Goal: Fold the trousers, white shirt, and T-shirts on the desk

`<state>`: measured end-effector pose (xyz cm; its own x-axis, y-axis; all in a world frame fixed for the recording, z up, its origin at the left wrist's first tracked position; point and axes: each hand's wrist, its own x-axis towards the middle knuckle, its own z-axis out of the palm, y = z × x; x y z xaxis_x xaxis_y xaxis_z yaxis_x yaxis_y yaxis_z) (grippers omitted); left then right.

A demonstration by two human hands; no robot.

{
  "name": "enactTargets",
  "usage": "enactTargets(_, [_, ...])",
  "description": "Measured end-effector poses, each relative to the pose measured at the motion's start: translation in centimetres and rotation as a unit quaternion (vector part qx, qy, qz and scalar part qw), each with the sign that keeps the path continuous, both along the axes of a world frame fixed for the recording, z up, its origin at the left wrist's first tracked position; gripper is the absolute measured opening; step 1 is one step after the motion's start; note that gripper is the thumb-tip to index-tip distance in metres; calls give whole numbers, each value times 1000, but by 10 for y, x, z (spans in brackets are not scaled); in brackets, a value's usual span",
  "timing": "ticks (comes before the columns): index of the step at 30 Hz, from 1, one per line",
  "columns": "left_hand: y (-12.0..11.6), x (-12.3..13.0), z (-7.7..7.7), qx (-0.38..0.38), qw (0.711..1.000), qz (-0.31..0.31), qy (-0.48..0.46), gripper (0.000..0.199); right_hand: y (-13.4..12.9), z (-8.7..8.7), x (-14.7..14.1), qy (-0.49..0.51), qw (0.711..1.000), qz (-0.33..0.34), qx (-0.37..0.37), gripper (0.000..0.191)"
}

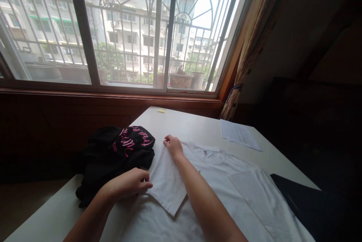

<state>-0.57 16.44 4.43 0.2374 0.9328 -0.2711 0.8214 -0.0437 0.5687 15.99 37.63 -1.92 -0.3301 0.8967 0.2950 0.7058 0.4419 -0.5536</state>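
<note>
"Daylight from the window (127, 34) falls across a white desk (198, 115) on my feed. What do you have at the middle?"

"One white shirt (215, 176), spread on the near part of the desk, with the sleeve on its left side lying across the body. I'll place everything else by that shirt."

"And the hands?"

"Two. The left hand (135, 183) is curled at the lower edge of the shirt's left sleeve; the right hand (173, 146) is bent at the upper edge of that sleeve. I can't tell whether either one has cloth pinched."

"What could go wrong?"

"If only one hand has a grip, I'd expect the sleeve to skew or bunch. Thin cloth like that could also wrinkle if the right forearm drags over it. And one black garment (113, 159) is heaped close against the shirt's left side, so a sideways sweep from the left hand could snag it or push it off."

"Count the rest?"

"Beyond the shirt, toward its right side, some printed paper (240, 135); I can't make out how many sheets. One dark flat item (299, 200) by the shirt's right edge, too dim to name. One small yellow patch (161, 110) past the shirt, at the far end. One tied curtain (249, 46) farther off, beyond the shirt and to the right."
</note>
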Motion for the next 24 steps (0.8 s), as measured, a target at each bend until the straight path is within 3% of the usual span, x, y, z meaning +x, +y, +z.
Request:
enactTargets(6, [0,-2,-7,-42,998,1,-36,47,-32,6,-3,-87,990,35,109,16])
enactTargets(11, [-2,-1,-1,-58,995,-12,-79,48,-59,2,-4,-121,981,89,123,14])
enactTargets(13, [-1,0,3,-31,994,-32,-103,45,-69,-2,-2,-125,978,115,122,17])
enactTargets(19, [8,20,-3,190,970,-119,-93,28,-76,-9,20,-138,966,198,95,49])
enactTargets(24, [13,44,-25,170,975,-138,-24,25,-62,-6,36,-160,955,242,61,59])
